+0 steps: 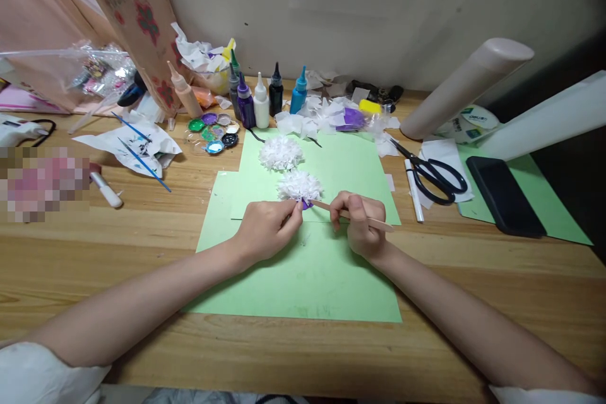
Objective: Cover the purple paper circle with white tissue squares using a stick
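Observation:
My left hand [267, 227] rests on the green paper sheets [307, 271], its fingers pinched at the lower edge of a white tissue-paper flower [299, 185] with a purple spot underneath. My right hand [360, 222] is closed round a thin wooden stick [379, 221], held like a pen, whose tip reaches the purple spot at the flower's base. A second white paper flower [280, 153] lies farther back on the upper green sheet.
Behind the sheets stand several paint bottles [260, 101], a paint palette [214, 131] and torn white paper scraps [326, 115]. Black scissors [433, 175], a white pen [414, 191] and a black phone [504, 196] lie right. Blue brushes [142, 161] on stained paper lie left.

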Demonstrator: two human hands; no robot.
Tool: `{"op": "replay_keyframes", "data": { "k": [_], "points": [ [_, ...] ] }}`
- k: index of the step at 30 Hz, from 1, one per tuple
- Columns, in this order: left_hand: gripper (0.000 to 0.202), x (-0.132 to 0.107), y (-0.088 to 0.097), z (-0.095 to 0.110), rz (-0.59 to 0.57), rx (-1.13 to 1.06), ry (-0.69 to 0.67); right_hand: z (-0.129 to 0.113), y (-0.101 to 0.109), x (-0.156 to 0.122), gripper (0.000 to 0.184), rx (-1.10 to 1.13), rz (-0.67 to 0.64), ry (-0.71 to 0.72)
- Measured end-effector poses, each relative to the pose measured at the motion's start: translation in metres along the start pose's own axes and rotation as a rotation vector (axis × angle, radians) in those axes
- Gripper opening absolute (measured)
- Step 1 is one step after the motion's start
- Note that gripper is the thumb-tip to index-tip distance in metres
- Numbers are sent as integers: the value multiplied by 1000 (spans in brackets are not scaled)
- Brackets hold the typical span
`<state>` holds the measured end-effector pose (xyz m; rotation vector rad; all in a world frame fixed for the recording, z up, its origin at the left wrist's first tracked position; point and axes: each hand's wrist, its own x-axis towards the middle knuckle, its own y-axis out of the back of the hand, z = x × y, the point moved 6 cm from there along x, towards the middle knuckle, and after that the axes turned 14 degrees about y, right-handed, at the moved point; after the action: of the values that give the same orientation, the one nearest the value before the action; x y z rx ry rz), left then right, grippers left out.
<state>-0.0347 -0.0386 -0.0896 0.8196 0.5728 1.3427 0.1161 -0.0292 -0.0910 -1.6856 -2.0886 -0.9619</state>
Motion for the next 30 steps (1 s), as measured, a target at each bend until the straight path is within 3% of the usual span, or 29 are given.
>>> {"op": "replay_keyframes", "data": {
  "k": [14, 22, 30],
  "points": [
    [49, -3, -1, 2, 15, 25, -60, 2, -6, 7, 49, -67, -70, 25],
    [50, -1, -3, 2, -45, 74, -13, 21, -6, 12, 54, 172, 96, -364],
    [50, -1, -4, 0, -59, 97, -4, 33, -8, 16, 45, 363, 136, -570]
  ]
}}
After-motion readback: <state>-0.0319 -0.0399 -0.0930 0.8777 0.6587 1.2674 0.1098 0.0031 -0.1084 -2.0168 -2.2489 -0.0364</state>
